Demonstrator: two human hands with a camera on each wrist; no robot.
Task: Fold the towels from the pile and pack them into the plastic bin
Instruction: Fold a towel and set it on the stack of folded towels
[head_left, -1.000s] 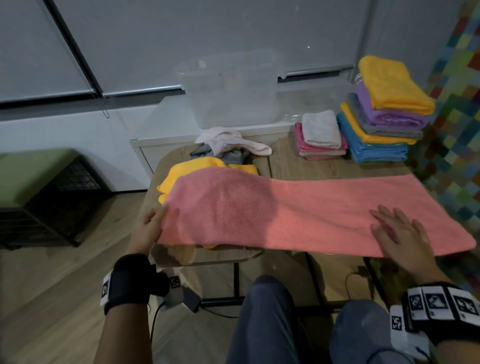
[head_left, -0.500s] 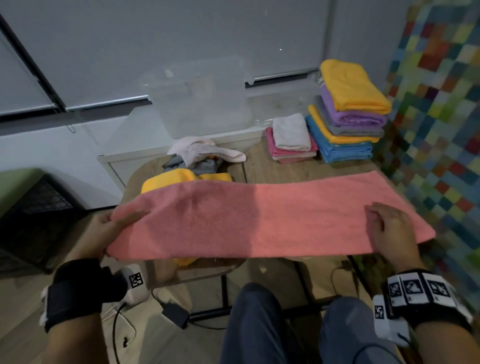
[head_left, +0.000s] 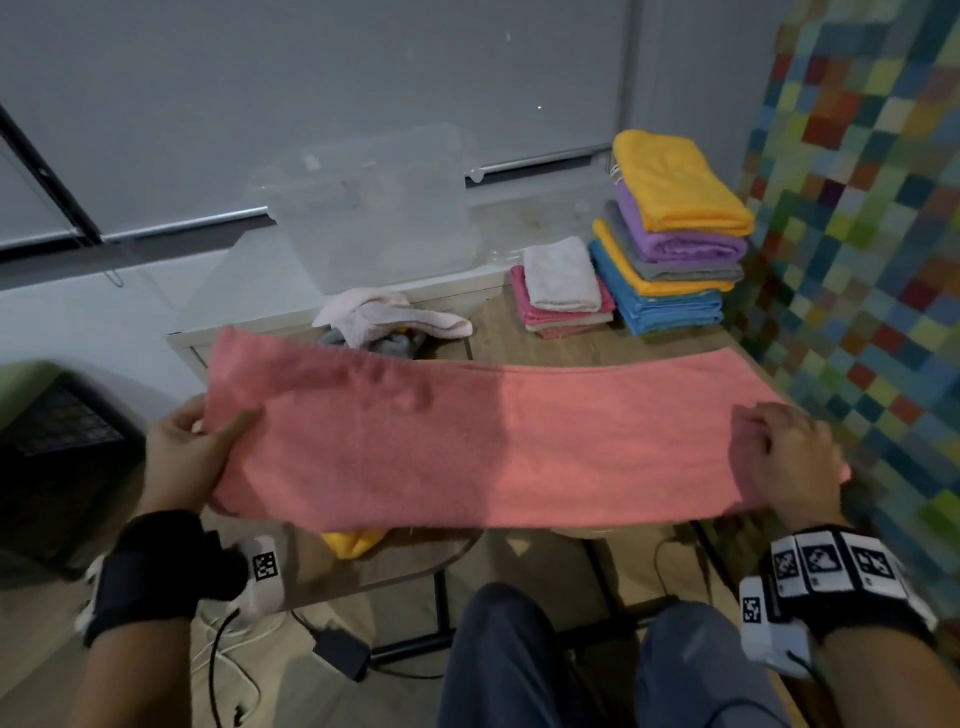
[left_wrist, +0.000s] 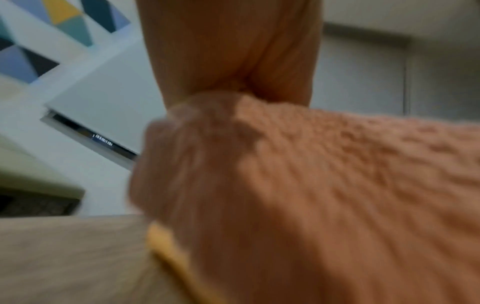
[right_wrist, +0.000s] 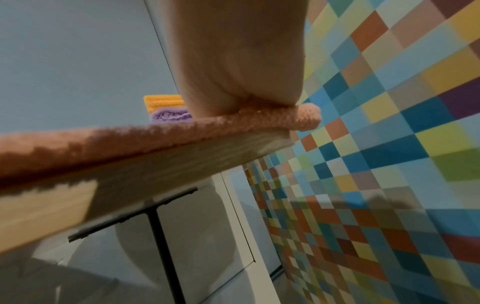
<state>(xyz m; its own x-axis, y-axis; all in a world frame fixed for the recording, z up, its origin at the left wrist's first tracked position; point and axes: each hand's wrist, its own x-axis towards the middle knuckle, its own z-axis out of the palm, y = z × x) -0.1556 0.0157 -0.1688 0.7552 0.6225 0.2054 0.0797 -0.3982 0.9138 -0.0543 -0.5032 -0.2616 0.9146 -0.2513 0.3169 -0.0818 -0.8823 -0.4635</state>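
While two hands hold it, the pink towel (head_left: 483, 441) stretches across the middle of the frame.
The left hand (head_left: 189, 457) pinches its left end; the right hand (head_left: 789, 457) grips its right end. It looks soft, light and floppy, so hold the corners.

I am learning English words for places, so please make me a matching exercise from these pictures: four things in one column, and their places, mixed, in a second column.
Things:
1. pink towel
2. white towel
3. orange towel
4. plastic bin

Places:
A. top of the tall pile
B. held at both ends by the left hand and right hand
C. on the white cabinet behind the table
D. top of the short pile

Pairs: 1-B, 2-D, 3-A, 4-C
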